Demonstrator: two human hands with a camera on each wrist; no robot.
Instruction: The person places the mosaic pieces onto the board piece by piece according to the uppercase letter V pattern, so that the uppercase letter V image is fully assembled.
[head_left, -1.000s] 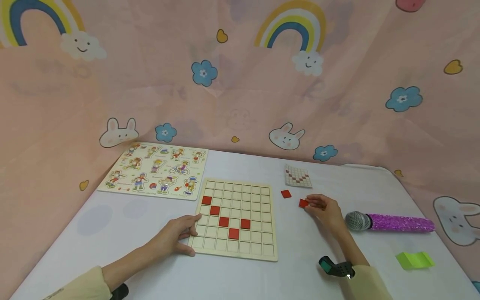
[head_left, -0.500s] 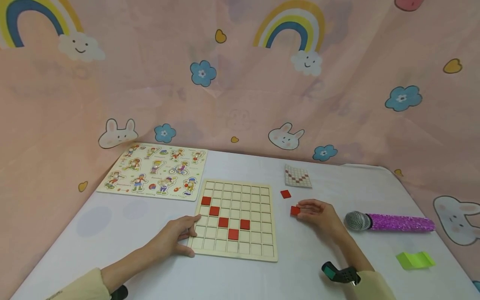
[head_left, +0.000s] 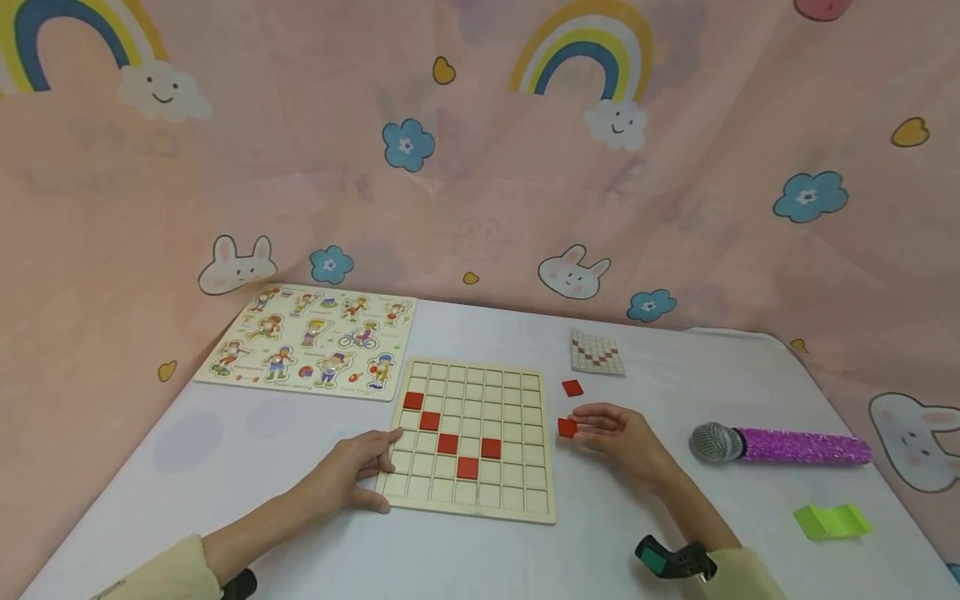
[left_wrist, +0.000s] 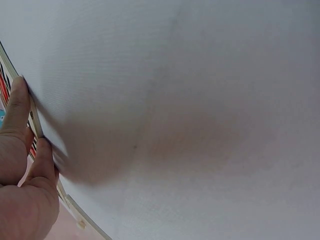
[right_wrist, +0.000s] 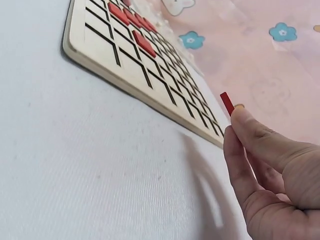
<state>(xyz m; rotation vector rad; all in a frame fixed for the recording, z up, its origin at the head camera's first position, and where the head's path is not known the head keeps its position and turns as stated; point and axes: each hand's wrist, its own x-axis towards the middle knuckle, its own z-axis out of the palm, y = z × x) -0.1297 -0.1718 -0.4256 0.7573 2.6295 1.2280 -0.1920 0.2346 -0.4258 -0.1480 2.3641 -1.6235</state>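
A wooden grid board (head_left: 513, 392) lies on the white table, several red square tiles (head_left: 447, 443) set in its cells. My left hand (head_left: 348, 473) rests on the board's left edge, thumb near its lower left corner; in the left wrist view its fingertips (left_wrist: 20, 85) press the thin edge. Just right of the board, my right hand (head_left: 622, 442) pinches one red tile (head_left: 567, 427) between thumb and fingers. The right wrist view shows that tile edge-on, above the table and beside the board. One loose red tile (head_left: 573, 387) lies beyond the right hand.
A small pattern card (head_left: 597, 353) lies behind the loose tile. A picture puzzle board (head_left: 311, 333) sits at the back left. On the right are a purple glitter microphone (head_left: 780, 446) and a bright green curved piece (head_left: 831, 522). A pink printed cloth (head_left: 480, 183) hangs behind.
My right hand has carried the pinched red tile leftward and slightly nearer, from below the card to close beside the grid board. My left hand has stayed at the board's edge.
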